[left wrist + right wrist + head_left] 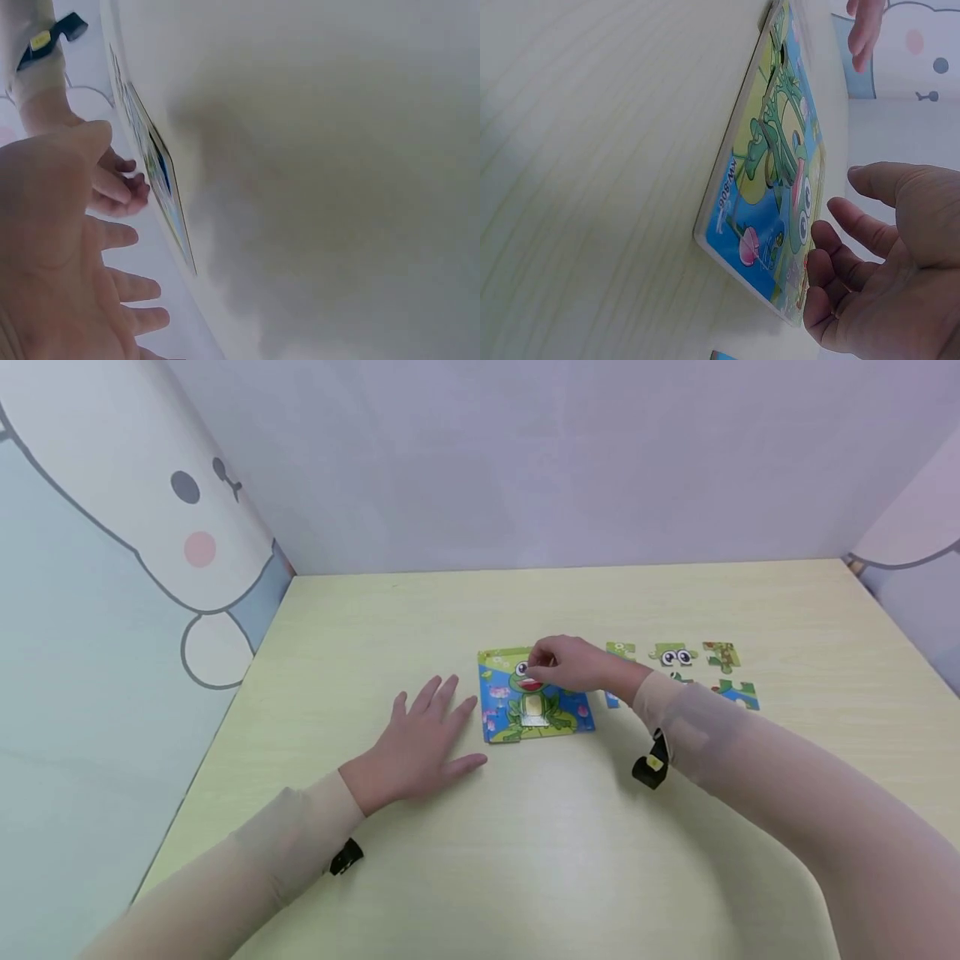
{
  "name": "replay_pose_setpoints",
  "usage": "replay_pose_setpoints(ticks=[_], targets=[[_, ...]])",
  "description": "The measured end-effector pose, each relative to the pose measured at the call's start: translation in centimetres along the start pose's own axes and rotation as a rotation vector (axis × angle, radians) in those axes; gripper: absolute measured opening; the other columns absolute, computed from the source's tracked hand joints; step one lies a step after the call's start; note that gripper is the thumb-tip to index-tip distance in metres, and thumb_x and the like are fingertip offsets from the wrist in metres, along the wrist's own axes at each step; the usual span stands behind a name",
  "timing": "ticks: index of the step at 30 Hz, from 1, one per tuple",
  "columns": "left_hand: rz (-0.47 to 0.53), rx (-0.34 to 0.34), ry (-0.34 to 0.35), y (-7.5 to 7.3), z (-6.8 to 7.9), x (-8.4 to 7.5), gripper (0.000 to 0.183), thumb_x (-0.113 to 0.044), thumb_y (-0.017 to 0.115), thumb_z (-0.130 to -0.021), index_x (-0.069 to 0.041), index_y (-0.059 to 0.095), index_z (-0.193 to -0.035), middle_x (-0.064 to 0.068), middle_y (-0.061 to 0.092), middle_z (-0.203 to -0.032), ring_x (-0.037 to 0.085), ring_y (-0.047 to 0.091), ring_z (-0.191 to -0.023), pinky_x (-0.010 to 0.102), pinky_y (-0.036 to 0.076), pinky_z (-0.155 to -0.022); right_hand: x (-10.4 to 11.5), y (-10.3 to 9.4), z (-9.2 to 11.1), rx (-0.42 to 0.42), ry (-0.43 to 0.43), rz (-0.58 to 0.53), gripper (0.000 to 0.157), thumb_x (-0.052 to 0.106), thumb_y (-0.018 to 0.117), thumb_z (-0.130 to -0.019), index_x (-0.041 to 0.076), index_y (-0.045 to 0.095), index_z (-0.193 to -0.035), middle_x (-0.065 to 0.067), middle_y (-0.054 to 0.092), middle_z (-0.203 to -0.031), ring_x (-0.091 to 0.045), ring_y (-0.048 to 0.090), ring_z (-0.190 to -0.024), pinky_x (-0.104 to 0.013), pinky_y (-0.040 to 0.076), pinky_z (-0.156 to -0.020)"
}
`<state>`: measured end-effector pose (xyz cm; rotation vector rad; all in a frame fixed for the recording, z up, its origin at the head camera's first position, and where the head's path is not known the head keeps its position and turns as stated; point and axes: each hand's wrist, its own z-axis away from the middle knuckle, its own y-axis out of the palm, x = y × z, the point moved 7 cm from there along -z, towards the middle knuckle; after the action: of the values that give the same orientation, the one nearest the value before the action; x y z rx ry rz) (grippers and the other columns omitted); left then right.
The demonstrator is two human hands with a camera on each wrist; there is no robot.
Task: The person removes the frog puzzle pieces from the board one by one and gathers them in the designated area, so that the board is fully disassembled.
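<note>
A jigsaw puzzle board (pixel 495 702) with a green frog on blue and yellow lies flat on the table. My right hand (pixel 573 662) hovers at its upper right part, over the frog's face. In the right wrist view the fingers of that right hand (pixel 885 255) are loosely bent, the thumb stands apart, and I see nothing between them. My left hand (pixel 420 743) is spread palm down just left of the board, its fingers apart and holding nothing. The frog's mouth and one eye show beside the right fingertips in the head view.
Right of the board lie several loose jigsaw pieces, among them one with cartoon eyes (pixel 675 656), a brown-patterned one (pixel 722 655) and a blue-green one (pixel 738 694). My right forearm partly covers others. The pale table (pixel 450 877) meets a wall (pixel 525 468) at the back.
</note>
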<state>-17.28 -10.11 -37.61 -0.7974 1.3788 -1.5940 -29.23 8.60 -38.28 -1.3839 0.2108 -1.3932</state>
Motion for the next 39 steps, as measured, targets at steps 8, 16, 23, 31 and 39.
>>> replay_pose_setpoints(ticks=[8, 16, 23, 31, 39], targets=[[0.030, 0.027, -0.013, -0.5, -2.8, 1.7, 0.082, -0.063, 0.052, -0.102, -0.015, 0.033, -0.165, 0.018, 0.019, -0.175, 0.044, 0.015, -0.161, 0.077, 0.024, -0.118, -0.4, -0.1, 0.2, -0.003, 0.006, -0.010, 0.024, 0.027, 0.061, -0.107, 0.006, 0.066, -0.118, -0.009, 0.066, -0.106, -0.024, 0.056, -0.093, -0.040, 0.048, -0.087], [0.066, 0.060, 0.008, -0.2, -5.4, 3.4, 0.071, -0.052, 0.049, -0.107, -0.019, 0.029, -0.167, 0.014, 0.016, -0.176, 0.043, 0.010, -0.163, 0.076, 0.019, -0.121, -0.8, 0.1, 0.7, 0.019, 0.018, -0.027, 0.025, 0.025, 0.059, -0.107, 0.006, 0.065, -0.121, -0.009, 0.066, -0.108, -0.023, 0.055, -0.094, -0.039, 0.048, -0.086], [0.084, 0.089, 0.013, 0.2, -6.8, 4.2, 0.066, -0.049, 0.045, -0.109, -0.024, 0.027, -0.168, 0.012, 0.012, -0.177, 0.043, 0.005, -0.163, 0.076, 0.015, -0.122, -0.1, 0.3, 0.9, 0.029, 0.014, -0.030, 0.025, 0.025, 0.061, -0.106, 0.006, 0.066, -0.122, -0.009, 0.067, -0.111, -0.024, 0.057, -0.097, -0.040, 0.050, -0.091], [0.093, 0.077, 0.035, 0.7, -7.6, 4.2, 0.064, -0.051, 0.043, -0.110, -0.029, 0.027, -0.167, 0.011, 0.010, -0.178, 0.043, 0.004, -0.163, 0.076, 0.015, -0.122, 0.8, 0.8, 1.0, 0.032, -0.033, -0.028, 0.025, 0.031, 0.066, -0.105, 0.009, 0.069, -0.115, -0.006, 0.067, -0.103, -0.021, 0.056, -0.090, -0.037, 0.049, -0.084], [0.098, 0.090, 0.036, 1.0, -7.8, 4.3, 0.064, -0.052, 0.041, -0.110, -0.031, 0.025, -0.168, 0.011, 0.008, -0.178, 0.043, 0.003, -0.163, 0.075, 0.016, -0.122, 2.2, 1.9, 1.3, 0.035, -0.174, 0.055, 0.022, 0.021, 0.072, -0.100, 0.007, 0.073, -0.116, -0.006, 0.074, -0.113, -0.022, 0.066, -0.105, -0.044, 0.055, -0.098]])
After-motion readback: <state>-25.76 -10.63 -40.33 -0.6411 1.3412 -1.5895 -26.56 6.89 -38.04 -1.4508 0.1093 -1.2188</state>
